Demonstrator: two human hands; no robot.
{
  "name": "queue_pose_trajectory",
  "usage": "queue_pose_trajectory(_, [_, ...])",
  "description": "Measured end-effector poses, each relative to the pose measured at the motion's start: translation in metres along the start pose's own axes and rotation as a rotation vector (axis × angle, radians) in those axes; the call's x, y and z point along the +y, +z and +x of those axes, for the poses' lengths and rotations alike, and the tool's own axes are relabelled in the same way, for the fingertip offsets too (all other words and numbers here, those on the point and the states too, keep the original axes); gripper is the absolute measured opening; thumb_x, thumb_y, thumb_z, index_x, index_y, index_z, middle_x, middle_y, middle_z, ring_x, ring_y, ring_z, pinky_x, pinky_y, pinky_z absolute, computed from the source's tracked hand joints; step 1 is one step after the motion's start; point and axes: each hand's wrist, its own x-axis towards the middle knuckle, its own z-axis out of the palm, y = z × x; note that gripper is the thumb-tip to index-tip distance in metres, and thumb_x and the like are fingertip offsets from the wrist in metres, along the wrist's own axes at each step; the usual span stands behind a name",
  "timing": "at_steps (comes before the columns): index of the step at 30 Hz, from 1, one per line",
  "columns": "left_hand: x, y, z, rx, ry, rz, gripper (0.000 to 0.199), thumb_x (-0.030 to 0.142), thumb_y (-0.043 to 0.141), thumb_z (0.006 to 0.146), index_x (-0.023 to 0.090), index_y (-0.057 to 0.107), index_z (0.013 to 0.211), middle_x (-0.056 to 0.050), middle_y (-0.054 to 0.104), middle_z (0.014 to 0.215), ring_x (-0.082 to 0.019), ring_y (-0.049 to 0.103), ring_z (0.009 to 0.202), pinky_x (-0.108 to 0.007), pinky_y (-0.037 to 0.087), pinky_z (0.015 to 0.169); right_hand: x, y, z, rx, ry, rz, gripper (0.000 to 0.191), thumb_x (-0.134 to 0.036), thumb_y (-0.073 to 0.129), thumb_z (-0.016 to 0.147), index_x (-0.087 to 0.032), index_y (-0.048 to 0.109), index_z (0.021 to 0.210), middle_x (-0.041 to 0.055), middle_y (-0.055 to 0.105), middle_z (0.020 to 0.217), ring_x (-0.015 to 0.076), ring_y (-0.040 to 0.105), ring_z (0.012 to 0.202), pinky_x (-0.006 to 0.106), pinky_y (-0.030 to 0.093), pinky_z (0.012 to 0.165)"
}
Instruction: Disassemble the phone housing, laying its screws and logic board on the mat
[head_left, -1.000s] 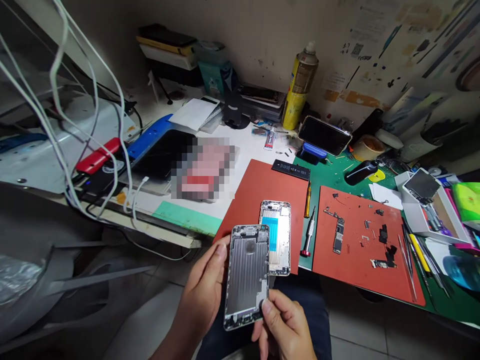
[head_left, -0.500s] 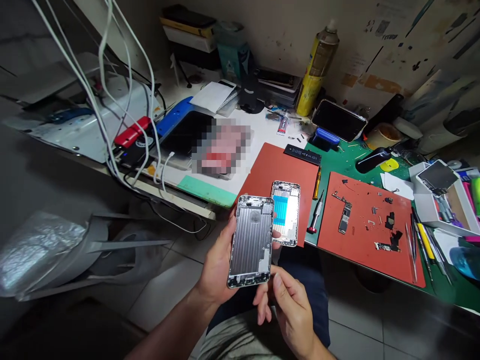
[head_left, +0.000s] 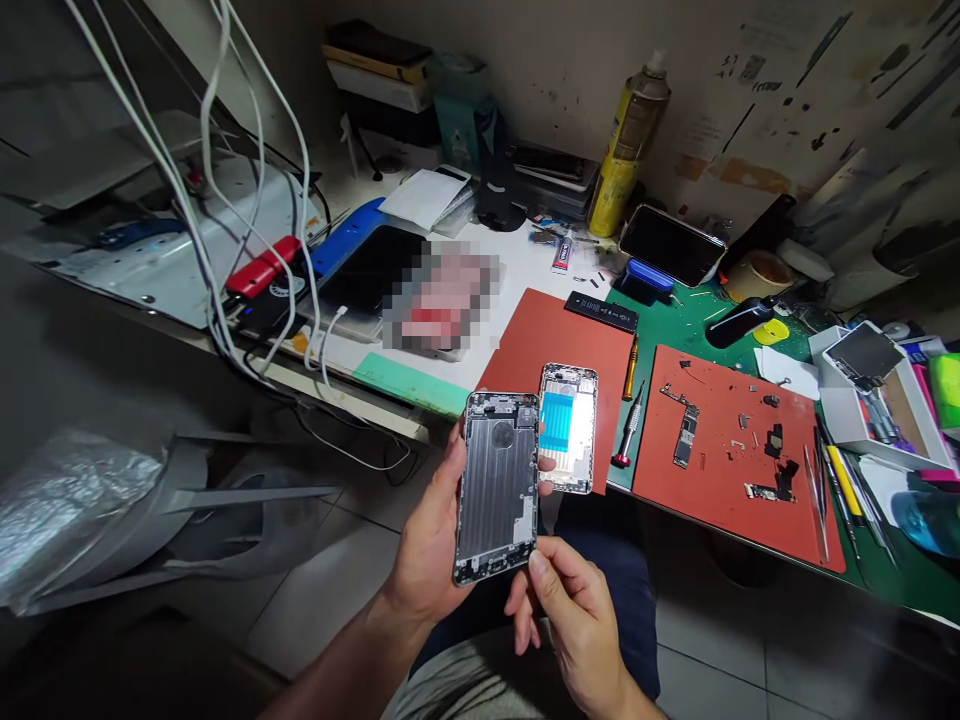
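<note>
My left hand (head_left: pixel 429 530) is wrapped round an emptied phone housing (head_left: pixel 496 490), its inner side facing up, with a ribbed grey back and dark frame parts. My right hand (head_left: pixel 574 610) is at the housing's lower right corner, thumb and forefinger pinched at the edge there, the other fingers curled below. Just beyond the held housing, a second phone housing (head_left: pixel 581 430) with blue adhesive strips lies at the front edge of the red mat (head_left: pixel 517 345). Fingertips of my left hand show between the two housings. A black phone battery (head_left: pixel 601 311) lies at the mat's far edge.
Two screwdrivers (head_left: pixel 631 425) lie between the mats. The right red mat (head_left: pixel 720 520) carries a logic board (head_left: pixel 685 430), small parts and tweezers (head_left: pixel 819 500). A parts box (head_left: pixel 919 440) stands at right, a yellow spray can (head_left: pixel 626 150) behind. White cables (head_left: pixel 214 200) hang at left.
The held housing has shifted slightly left and turned a little. My right thumb and forefinger have come onto its lower right corner. The view has moved slightly.
</note>
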Motion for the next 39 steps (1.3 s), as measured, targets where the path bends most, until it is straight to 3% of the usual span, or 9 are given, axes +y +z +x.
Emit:
queue_pose_trajectory(11, [0.000, 0.002, 0.001, 0.082, 0.018, 0.030, 0.069, 0.065, 0.075, 0.092, 0.024, 0.061, 0.145, -0.012, 0.081, 0.119, -0.031, 0.081, 0.094, -0.036, 0.067, 0.073, 0.001, -0.001, 0.006, 0.006, 0.035, -0.025, 0.053, -0.066, 0.070, 0.098, -0.013, 0.073, 0.095, 0.0030, 0.071, 0.068, 0.0069, 0.057, 0.041, 0.018, 0.033, 0.042])
queue_pose_trajectory(18, [0.000, 0.003, -0.001, 0.162, 0.000, 0.074, 0.088, 0.071, 0.083, 0.080, 0.023, 0.058, 0.149, -0.014, 0.079, 0.122, -0.031, 0.080, 0.090, -0.038, 0.068, 0.074, 0.002, -0.001, 0.007, -0.008, 0.030, -0.025, 0.053, -0.066, 0.069, 0.099, -0.014, 0.072, 0.096, 0.0031, 0.072, 0.068, 0.0062, 0.056, 0.040, 0.017, 0.033, 0.042])
queue_pose_trajectory(26, [0.002, 0.001, -0.001, 0.239, 0.014, 0.125, 0.071, 0.070, 0.080, 0.082, 0.022, 0.071, 0.133, -0.011, 0.082, 0.114, -0.031, 0.081, 0.091, -0.036, 0.069, 0.071, 0.003, 0.001, 0.009, -0.016, 0.005, -0.085, 0.056, -0.071, 0.065, 0.099, -0.016, 0.068, 0.088, 0.0002, 0.067, 0.061, 0.0054, 0.050, 0.038, 0.017, 0.032, 0.041])
queue_pose_trajectory(30, [0.000, -0.006, -0.001, 0.155, -0.052, 0.089, 0.070, 0.078, 0.079, 0.079, 0.020, 0.081, 0.118, -0.013, 0.082, 0.116, -0.033, 0.081, 0.099, -0.041, 0.069, 0.086, 0.000, 0.003, 0.010, -0.003, -0.014, -0.091, 0.057, -0.070, 0.063, 0.100, -0.016, 0.068, 0.084, -0.0004, 0.065, 0.059, 0.0058, 0.051, 0.039, 0.017, 0.032, 0.042])
queue_pose_trajectory(32, [0.001, -0.012, -0.002, 0.132, -0.097, 0.067, 0.071, 0.081, 0.078, 0.077, 0.019, 0.083, 0.112, -0.013, 0.083, 0.109, -0.034, 0.081, 0.097, -0.042, 0.070, 0.085, -0.003, 0.001, 0.010, 0.000, -0.023, -0.097, 0.056, -0.069, 0.064, 0.100, -0.016, 0.068, 0.084, 0.0003, 0.066, 0.061, 0.0060, 0.052, 0.040, 0.018, 0.033, 0.043])
queue_pose_trajectory(35, [0.006, -0.018, -0.004, 0.203, -0.095, 0.049, 0.069, 0.081, 0.073, 0.083, 0.019, 0.083, 0.113, -0.012, 0.083, 0.109, -0.032, 0.081, 0.093, -0.040, 0.070, 0.081, -0.008, -0.005, 0.013, 0.068, -0.028, -0.106, 0.054, -0.067, 0.069, 0.098, -0.015, 0.070, 0.087, 0.0024, 0.070, 0.066, 0.0065, 0.056, 0.044, 0.018, 0.036, 0.046])
queue_pose_trajectory(39, [0.012, -0.026, -0.001, 0.314, -0.092, 0.026, 0.068, 0.078, 0.068, 0.087, 0.017, 0.081, 0.116, -0.014, 0.083, 0.110, -0.032, 0.080, 0.095, -0.039, 0.069, 0.080, -0.016, -0.019, 0.020, 0.259, -0.039, -0.029, 0.055, -0.068, 0.078, 0.091, -0.014, 0.074, 0.097, 0.0040, 0.074, 0.071, 0.0076, 0.060, 0.045, 0.017, 0.035, 0.044])
